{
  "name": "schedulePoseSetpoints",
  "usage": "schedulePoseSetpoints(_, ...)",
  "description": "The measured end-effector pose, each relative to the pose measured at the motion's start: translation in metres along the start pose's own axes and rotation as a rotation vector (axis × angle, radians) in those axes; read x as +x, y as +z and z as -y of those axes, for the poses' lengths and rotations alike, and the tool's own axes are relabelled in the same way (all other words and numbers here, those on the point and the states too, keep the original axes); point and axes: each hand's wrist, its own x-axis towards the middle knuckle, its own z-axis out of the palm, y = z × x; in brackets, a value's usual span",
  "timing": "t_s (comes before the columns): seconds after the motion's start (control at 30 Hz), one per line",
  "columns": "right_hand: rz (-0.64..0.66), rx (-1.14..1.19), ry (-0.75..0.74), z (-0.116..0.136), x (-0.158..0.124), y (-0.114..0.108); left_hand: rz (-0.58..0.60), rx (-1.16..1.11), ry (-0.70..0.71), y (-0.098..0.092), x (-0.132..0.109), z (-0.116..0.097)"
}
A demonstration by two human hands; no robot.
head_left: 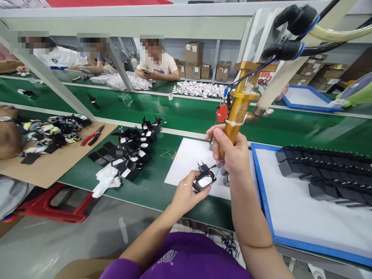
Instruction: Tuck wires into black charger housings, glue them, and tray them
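Note:
My left hand (186,195) pinches a small black charger plug (204,179) with a white label and two prongs, held just above a white sheet (188,159) on the green bench. My right hand (231,153) is wrapped round the gold barrel of a hanging tool (238,110), whose lower tip points down beside the plug. Black hoses and blue wires run from the tool's top toward the upper right.
A pile of black plugs (136,149) and a white cloth (106,180) lie to the left. A blue-rimmed white tray (290,217) with rows of black plugs sits at right. Red pliers (93,136) lie on cardboard (49,170). Three people sit across the green conveyor (180,112).

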Motion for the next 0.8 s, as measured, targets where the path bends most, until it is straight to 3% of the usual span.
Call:
schedulePoseSetpoints(0.2, -0.020, -0.029, -0.005, 0.001, -0.001, 0.000, -0.020, -0.012, 0.020, -0.003, 0.001, -0.013)
schedulePoseSetpoints(0.5, -0.010, -0.047, 0.000, 0.004, -0.002, -0.001, -0.003, -0.005, -0.031, -0.002, 0.000, -0.014)
schedulePoseSetpoints(0.8, -0.033, -0.011, -0.015, 0.004, -0.006, 0.006, 0.012, -0.055, -0.053, 0.019, 0.006, -0.019)
